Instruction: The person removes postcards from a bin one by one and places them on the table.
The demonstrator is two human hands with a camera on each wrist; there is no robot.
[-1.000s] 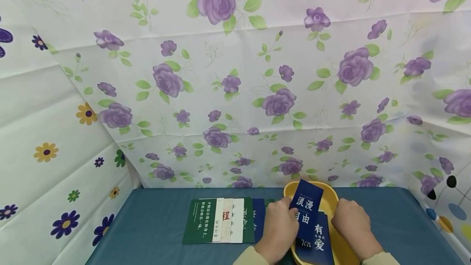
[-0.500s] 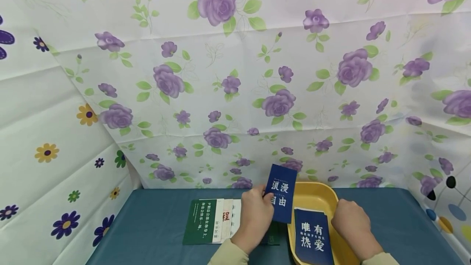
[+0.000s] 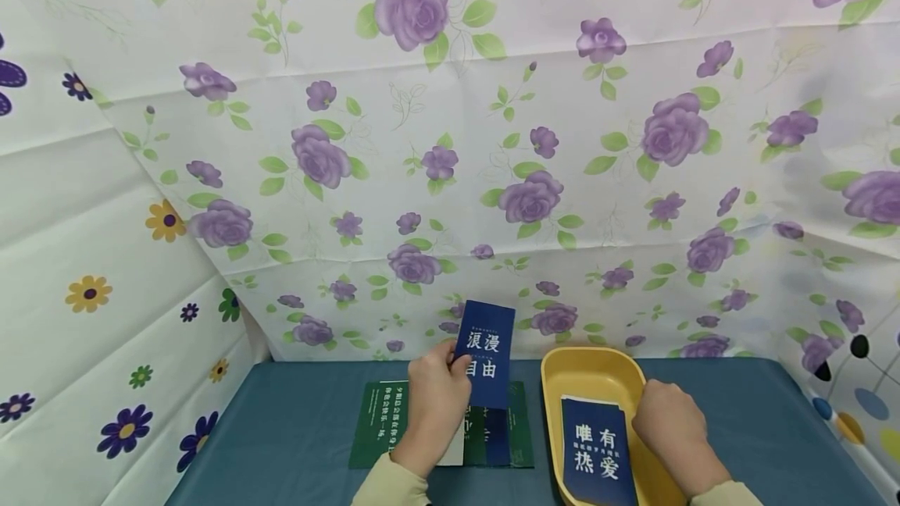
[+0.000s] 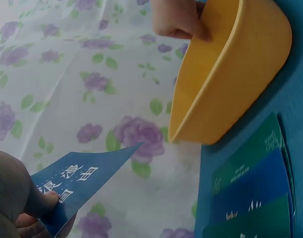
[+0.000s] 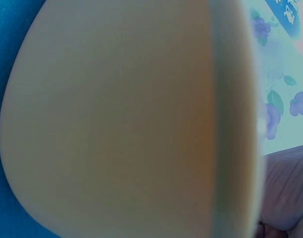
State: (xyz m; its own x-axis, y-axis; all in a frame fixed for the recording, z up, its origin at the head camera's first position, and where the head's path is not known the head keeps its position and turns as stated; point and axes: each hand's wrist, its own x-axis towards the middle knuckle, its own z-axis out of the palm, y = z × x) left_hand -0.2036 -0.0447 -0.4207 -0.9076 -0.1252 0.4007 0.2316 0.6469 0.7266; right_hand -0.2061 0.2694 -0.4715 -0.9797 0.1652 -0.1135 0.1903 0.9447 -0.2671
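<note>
My left hand (image 3: 434, 397) pinches a dark blue card (image 3: 485, 350) with white characters, thumb on its printed face. The card is held up over a row of overlapping green, white and blue cards (image 3: 380, 428) on the table. In the left wrist view the held card (image 4: 89, 181) bends slightly. My right hand (image 3: 668, 420) grips the right side rim of a yellow plastic tub (image 3: 594, 369). Inside the tub lies a stack of blue cards (image 3: 598, 451), white print facing up. The tub's outer wall (image 5: 116, 124) fills most of the right wrist view.
A blue-green cloth (image 3: 260, 443) covers the table. Behind it rises a white sheet (image 3: 450, 201) with purple flowers, and another flowered sheet (image 3: 91, 350) hangs at the left.
My left hand has drawn the blue card out from over the tub and carried it left above the card row, uncovering the stack. The right hand has stayed at the tub's rim.
</note>
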